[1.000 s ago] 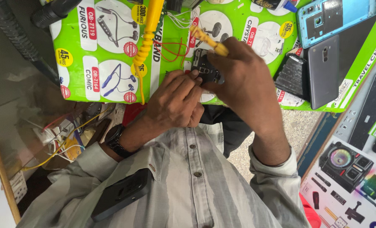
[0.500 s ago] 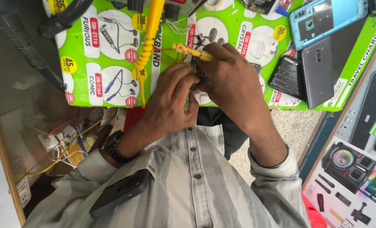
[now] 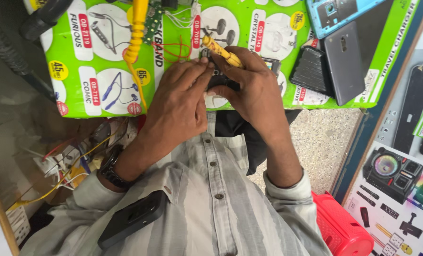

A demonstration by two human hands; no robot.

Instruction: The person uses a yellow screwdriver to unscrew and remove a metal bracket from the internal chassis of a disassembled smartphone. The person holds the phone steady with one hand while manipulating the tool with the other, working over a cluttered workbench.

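Note:
My left hand [image 3: 178, 106], with a dark watch on its wrist, and my right hand [image 3: 256, 92] meet over a small black device [image 3: 220, 81] and both grip it. The device is mostly hidden by my fingers. My right hand also holds a yellow-handled tool [image 3: 221, 51] that sticks out up and to the left past my knuckles; its tip is hidden. Both hands hover above a green printed sheet [image 3: 92, 61] on the bench.
A yellow coiled cable [image 3: 138, 33] and a circuit board with red wires [image 3: 173, 45] lie just beyond my hands. A grey phone [image 3: 345, 61], a black panel [image 3: 311, 71] and a blue phone shell [image 3: 337, 14] sit right. Loose wires [image 3: 64, 163] left, red stool [image 3: 339, 230] lower right.
My hands stay closed on the small device. The yellow tool has swung a little to the left, and the fingers of my left hand have shifted over the device.

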